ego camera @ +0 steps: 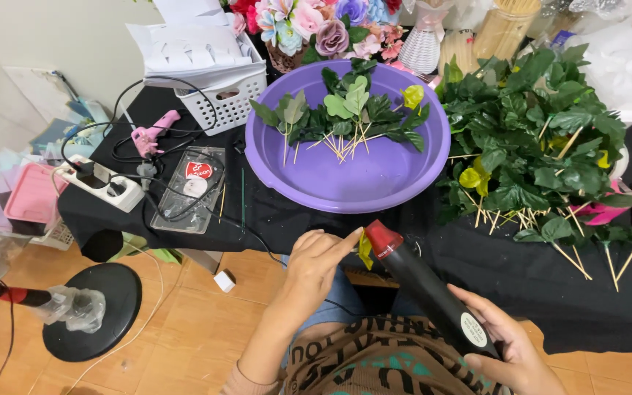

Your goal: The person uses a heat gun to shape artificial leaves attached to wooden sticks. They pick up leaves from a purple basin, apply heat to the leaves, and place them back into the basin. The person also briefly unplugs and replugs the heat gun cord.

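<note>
Right hand (pixel 502 344) clenched around the black barrel of a glue gun (pixel 426 285), red nozzle tip raised toward a small yellow-green leaf (pixel 366 249). Left hand (pixel 314 267) pinching that leaf between fingertips, leaf touching the nozzle, just in front of the tabletop (pixel 521 278) edge, above the lap. Beyond, on the black-covered tabletop, a purple basin (pixel 345 183) holding green leaves on wooden sticks (pixel 345 121). To the right, a large heap of leaves on sticks (pixel 535 146), spilling over the cloth. To the left, a clear plastic tray (pixel 188 192), a pink glue gun (pixel 153 133), a white power strip (pixel 104 184) with black cables, and a white basket (pixel 224 102). At the back, artificial flowers (pixel 316 25). On the floor, a round black stand base (pixel 93 311).
</note>
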